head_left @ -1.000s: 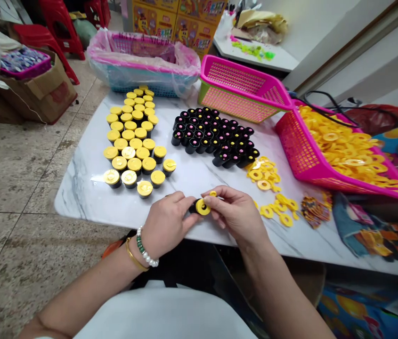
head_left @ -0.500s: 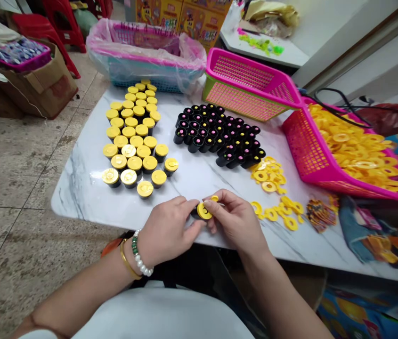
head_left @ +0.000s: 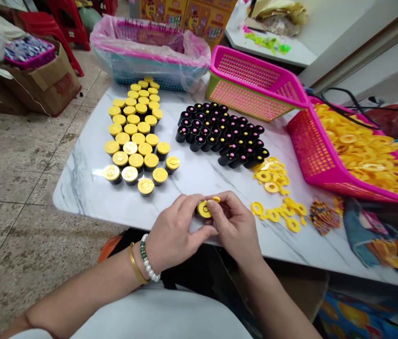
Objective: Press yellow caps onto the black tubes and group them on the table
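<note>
Fingertips of both hands pinch a small black cup with a yellow ring cap at lower centre, just above the near table edge. The left hand closes on it from the left, the right hand from the right, with a second yellow ring at its fingertips. Loose yellow rings lie to the right, capped cups at upper left, open black cups at centre. A pink basket of rings sits at right on the marble table.
</note>
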`<act>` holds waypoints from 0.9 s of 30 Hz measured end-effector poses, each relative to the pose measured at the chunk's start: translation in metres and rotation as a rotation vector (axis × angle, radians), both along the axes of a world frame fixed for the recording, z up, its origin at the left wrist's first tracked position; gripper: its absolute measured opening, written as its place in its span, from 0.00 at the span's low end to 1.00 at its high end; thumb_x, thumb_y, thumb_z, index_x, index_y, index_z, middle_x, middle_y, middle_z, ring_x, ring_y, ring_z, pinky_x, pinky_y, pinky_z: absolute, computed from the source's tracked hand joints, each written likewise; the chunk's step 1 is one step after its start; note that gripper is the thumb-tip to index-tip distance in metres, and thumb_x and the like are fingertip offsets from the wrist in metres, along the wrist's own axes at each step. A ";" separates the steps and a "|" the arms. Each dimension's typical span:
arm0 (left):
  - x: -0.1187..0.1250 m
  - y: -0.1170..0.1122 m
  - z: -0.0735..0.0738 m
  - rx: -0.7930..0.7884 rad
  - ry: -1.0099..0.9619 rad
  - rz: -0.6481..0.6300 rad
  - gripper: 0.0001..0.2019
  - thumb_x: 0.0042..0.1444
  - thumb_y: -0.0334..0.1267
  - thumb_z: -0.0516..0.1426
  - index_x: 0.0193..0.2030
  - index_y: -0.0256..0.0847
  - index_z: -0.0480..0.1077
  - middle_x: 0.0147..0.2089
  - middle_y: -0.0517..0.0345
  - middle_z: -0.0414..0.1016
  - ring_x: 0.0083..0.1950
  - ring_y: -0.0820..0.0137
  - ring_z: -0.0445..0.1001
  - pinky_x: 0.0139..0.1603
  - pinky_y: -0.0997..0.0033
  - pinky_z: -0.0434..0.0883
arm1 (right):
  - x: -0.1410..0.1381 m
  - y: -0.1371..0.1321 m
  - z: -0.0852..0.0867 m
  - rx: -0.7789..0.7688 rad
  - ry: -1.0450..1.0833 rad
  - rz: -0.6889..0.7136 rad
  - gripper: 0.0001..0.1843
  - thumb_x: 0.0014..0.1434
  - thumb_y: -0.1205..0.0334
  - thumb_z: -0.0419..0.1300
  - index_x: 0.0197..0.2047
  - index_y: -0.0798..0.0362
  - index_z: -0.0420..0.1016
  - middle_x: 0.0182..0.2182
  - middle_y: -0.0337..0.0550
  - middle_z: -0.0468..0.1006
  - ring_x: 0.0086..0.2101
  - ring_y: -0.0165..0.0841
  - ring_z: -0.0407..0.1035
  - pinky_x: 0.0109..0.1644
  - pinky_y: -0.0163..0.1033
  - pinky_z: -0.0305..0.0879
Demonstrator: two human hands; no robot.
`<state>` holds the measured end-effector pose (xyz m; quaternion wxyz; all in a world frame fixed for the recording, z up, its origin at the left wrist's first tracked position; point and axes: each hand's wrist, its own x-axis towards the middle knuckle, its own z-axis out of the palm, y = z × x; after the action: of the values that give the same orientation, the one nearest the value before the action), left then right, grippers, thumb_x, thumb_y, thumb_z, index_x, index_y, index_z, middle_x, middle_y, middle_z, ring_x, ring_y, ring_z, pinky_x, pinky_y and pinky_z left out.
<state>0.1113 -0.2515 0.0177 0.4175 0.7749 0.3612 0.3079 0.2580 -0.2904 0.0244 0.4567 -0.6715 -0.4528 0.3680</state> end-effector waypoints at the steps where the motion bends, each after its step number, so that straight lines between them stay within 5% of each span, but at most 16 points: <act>1: 0.001 -0.002 -0.001 0.043 0.007 0.019 0.19 0.57 0.37 0.61 0.54 0.39 0.64 0.44 0.54 0.70 0.40 0.69 0.70 0.43 0.69 0.70 | 0.001 0.000 0.000 -0.001 0.002 -0.004 0.13 0.59 0.49 0.61 0.36 0.50 0.72 0.28 0.39 0.76 0.25 0.30 0.68 0.28 0.34 0.67; 6: 0.003 -0.006 0.000 0.085 0.060 0.048 0.12 0.61 0.34 0.57 0.52 0.41 0.66 0.42 0.56 0.67 0.40 0.69 0.71 0.42 0.69 0.72 | 0.021 0.006 0.005 -0.073 0.198 0.021 0.23 0.60 0.42 0.57 0.33 0.54 0.80 0.23 0.42 0.76 0.24 0.31 0.69 0.29 0.36 0.69; 13: 0.004 -0.006 0.001 0.184 0.158 0.024 0.11 0.63 0.36 0.53 0.51 0.41 0.67 0.41 0.57 0.67 0.38 0.71 0.71 0.39 0.71 0.72 | 0.056 0.039 0.028 -0.378 0.562 0.292 0.19 0.46 0.49 0.70 0.34 0.58 0.84 0.24 0.46 0.80 0.21 0.29 0.72 0.22 0.32 0.70; 20: 0.006 -0.004 -0.001 0.241 0.265 -0.001 0.10 0.64 0.37 0.50 0.48 0.40 0.67 0.37 0.58 0.70 0.33 0.71 0.71 0.30 0.73 0.70 | 0.068 0.042 0.016 -0.447 0.570 0.349 0.22 0.41 0.58 0.74 0.40 0.56 0.81 0.27 0.41 0.79 0.23 0.29 0.74 0.24 0.31 0.72; 27: 0.006 -0.003 -0.006 0.203 0.226 -0.026 0.14 0.64 0.38 0.50 0.54 0.38 0.65 0.37 0.57 0.71 0.34 0.70 0.72 0.32 0.73 0.71 | 0.043 0.047 0.034 -0.528 0.257 0.581 0.18 0.54 0.52 0.67 0.41 0.53 0.68 0.27 0.35 0.75 0.21 0.28 0.73 0.22 0.31 0.71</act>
<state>0.1177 -0.2542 0.0112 0.2976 0.8476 0.3626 0.2481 0.3011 -0.2430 0.0582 0.1987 -0.5585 -0.4528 0.6660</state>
